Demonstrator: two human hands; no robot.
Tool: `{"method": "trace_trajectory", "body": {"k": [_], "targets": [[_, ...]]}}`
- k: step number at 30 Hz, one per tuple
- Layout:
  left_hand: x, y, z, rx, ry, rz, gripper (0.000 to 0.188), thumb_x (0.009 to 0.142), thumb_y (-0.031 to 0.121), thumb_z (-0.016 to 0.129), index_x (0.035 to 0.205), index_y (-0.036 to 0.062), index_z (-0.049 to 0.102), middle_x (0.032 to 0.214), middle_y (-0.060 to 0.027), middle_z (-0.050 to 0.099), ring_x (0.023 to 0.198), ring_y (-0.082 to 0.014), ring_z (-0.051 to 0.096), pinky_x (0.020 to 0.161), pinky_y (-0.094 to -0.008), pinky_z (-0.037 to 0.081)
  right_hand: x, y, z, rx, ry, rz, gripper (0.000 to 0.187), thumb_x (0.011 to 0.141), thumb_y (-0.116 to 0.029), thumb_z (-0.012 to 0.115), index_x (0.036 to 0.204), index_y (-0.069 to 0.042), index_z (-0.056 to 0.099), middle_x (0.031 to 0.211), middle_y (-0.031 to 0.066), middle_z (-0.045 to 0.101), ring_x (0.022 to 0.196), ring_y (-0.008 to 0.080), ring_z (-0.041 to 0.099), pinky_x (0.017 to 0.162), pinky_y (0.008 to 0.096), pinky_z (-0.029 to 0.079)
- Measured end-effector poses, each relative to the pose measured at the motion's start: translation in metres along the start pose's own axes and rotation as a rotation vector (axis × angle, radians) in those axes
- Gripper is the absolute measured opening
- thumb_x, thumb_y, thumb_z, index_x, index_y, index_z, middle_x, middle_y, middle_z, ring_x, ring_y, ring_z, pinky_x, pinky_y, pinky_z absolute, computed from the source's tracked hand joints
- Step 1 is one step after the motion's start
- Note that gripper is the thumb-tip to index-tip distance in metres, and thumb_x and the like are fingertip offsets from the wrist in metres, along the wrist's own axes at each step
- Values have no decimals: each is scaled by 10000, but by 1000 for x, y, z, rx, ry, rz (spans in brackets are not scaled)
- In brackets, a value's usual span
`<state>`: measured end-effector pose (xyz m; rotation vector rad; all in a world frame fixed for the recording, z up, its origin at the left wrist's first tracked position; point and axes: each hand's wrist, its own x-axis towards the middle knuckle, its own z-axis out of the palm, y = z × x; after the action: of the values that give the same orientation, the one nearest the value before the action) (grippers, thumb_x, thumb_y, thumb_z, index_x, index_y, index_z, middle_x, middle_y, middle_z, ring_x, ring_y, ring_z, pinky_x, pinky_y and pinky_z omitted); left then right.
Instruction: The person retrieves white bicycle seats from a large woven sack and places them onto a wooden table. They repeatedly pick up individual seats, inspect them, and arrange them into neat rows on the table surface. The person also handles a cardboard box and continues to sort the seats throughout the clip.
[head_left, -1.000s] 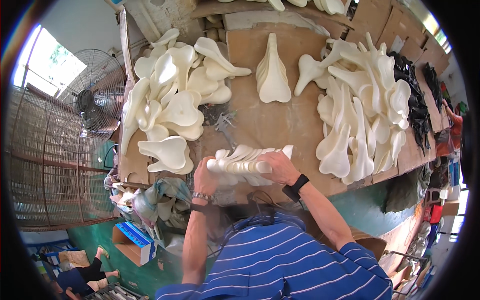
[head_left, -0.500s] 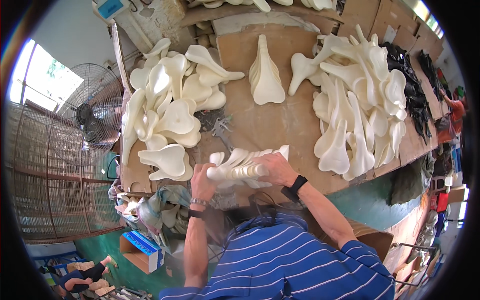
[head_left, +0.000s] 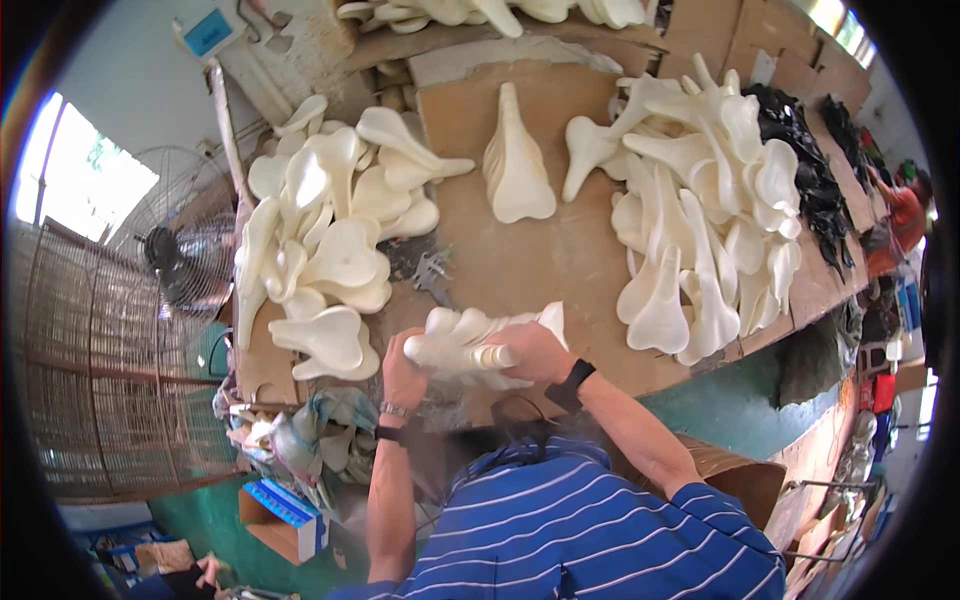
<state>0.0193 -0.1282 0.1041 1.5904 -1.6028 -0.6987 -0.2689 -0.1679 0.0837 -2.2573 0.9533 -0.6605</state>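
Observation:
A stack of cream bicycle saddle pieces (head_left: pixel 468 328), nested together and lying sideways, is held between my hands at the table's near edge. My left hand (head_left: pixel 403 365) is closed round its left end. On the right, my right hand (head_left: pixel 535 352) grips the stack from above, with fingers curled over the edges. Some fingertips are hidden behind the pieces. Beyond my hands, a neat nested stack of saddle pieces (head_left: pixel 519 175) lies on the cardboard-covered tabletop (head_left: pixel 480 255). Close behind my left hand lies a grey metal tool (head_left: pixel 432 272).
Loose saddle pieces form a left heap (head_left: pixel 345 250) and a right heap (head_left: pixel 680 210). Black sheet-like pieces (head_left: pixel 805 160) lie farther right. A fan (head_left: pixel 185 245) stands at the left, an open carton (head_left: pixel 283 520) on the floor. Another person (head_left: pixel 905 215) is at far right.
The whole view has shifted slightly, with the table scene lower and farther left. Both hands keep hold of the stack, barely moved against the table. The person at lower left shows less.

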Motion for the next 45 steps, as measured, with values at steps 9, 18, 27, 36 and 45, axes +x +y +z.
{"method": "trace_trajectory", "body": {"k": [9, 18, 27, 36, 45], "targets": [[108, 85, 57, -307, -351, 24, 695, 780, -83, 700, 1411, 34, 434, 1319, -122, 608, 1291, -232, 581, 1092, -390, 481, -42, -24, -38, -94, 480, 270, 540, 687, -205, 844, 1178, -64, 666, 1106, 141, 725, 1005, 336, 697, 885, 437, 544], [224, 110, 140, -303, -470, 164, 813, 816, -32, 702, 1538, 60, 340, 1449, -197, 554, 1344, -302, 556, 1152, -405, 428, 3, 7, -65, -183, 753, 534, 537, 738, -235, 842, 1183, -10, 644, 1038, 185, 703, 944, 380, 685, 826, 455, 553], [101, -47, 156, 468, 170, -513, 547, 801, 193, 797, 1264, 43, 547, 1220, -221, 586, 1134, -419, 579, 959, -486, 504, 76, 143, -25, -283, 537, 759, 677, 825, -477, 761, 1295, -14, 610, 1179, 225, 687, 1088, 401, 661, 954, 489, 528], [45, -94, 189, 173, 141, -943, 416, 847, 83, 671, 1232, 56, 515, 1190, -271, 642, 1082, -477, 651, 906, -568, 545, 67, 192, -27, -407, 451, 645, 760, 901, -541, 686, 1347, 57, 543, 1325, 288, 620, 1208, 441, 596, 1025, 478, 463], [46, -59, 131, -772, 46, -877, 281, 844, 53, 557, 1098, -12, 456, 766, -203, 685, 607, -329, 727, 485, -429, 615, 67, 253, -41, -484, 343, 531, 738, 924, -480, 683, 1366, 94, 542, 1333, 289, 634, 1216, 420, 613, 1030, 462, 463]]}}
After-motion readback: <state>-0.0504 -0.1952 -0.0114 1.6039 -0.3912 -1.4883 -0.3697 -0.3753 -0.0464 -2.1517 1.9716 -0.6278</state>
